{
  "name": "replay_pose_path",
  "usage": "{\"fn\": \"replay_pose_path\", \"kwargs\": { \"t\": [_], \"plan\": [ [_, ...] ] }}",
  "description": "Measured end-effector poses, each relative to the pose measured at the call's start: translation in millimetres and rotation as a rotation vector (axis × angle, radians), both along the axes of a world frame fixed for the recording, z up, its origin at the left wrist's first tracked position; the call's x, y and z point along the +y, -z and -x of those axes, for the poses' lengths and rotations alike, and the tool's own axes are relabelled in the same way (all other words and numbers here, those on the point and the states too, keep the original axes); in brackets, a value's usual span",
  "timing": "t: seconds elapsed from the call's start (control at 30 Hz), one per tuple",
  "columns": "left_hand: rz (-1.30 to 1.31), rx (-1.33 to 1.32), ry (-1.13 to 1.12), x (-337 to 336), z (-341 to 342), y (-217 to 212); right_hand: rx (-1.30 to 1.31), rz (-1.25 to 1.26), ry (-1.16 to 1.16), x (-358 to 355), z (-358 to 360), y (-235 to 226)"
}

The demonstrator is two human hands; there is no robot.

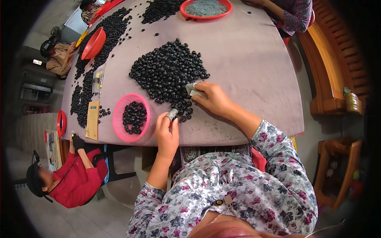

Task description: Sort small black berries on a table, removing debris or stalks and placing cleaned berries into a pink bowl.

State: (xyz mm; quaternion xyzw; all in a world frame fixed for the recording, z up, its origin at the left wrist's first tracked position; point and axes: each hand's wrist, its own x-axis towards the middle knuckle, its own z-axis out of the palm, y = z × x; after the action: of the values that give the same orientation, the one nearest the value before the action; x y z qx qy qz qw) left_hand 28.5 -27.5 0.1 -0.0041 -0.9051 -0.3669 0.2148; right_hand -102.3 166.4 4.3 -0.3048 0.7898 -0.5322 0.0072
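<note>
A large pile of round black beads (166, 67), many with a pale ring around a hole, lies on the cloth-covered table in front of me. At its near edge, my left hand (167, 133) is closed in a pinch, with what looks like a black bead (175, 119) between thumb and forefinger. Grey wrapping (172, 114) covers that forefinger's tip. My right hand (214, 98) pinches a small greyish-white cloth (197, 92) against the pile's right side. Several loose beads (183, 109) lie between the hands.
Left of my left hand stands a pink mesh basket (115, 119) partly filled with beads. Beyond it are a tan packet (92, 121), more beads (109, 33) and a red basket (93, 43). A red tray (226, 13) sits far off. Other people sit around the table (254, 59).
</note>
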Motion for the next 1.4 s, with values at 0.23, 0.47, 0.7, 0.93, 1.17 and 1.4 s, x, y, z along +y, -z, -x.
{"fn": "replay_pose_path", "kwargs": {
  "t": [0.23,0.47,0.7,0.93,1.17,1.4],
  "plan": [
    [0.156,-0.074,0.061,-3.2,5.5,2.6,-0.035,-0.003,0.008,0.0,-2.0,-4.3],
    [0.136,-0.055,0.042,-0.3,3.3,-2.6,-0.043,-0.005,0.012,-1.3,-0.7,1.1],
    [-0.688,-0.257,0.03,-0.4,-8.7,-6.6,-0.085,0.094,0.024,-0.9,-7.6,-14.8],
    [-1.368,-0.338,0.027,17.9,2.8,-10.8,-0.255,0.363,-0.161,-10.4,-34.7,-18.1],
    [-1.286,-0.384,0.114,29.8,10.4,-14.6,-0.31,0.318,-0.2,-8.8,-38.1,-10.5],
    [-1.287,-0.471,0.119,24.5,6.7,-16.8,-0.397,0.295,-0.257,-7.8,-34.2,-13.1]
  ]
}}
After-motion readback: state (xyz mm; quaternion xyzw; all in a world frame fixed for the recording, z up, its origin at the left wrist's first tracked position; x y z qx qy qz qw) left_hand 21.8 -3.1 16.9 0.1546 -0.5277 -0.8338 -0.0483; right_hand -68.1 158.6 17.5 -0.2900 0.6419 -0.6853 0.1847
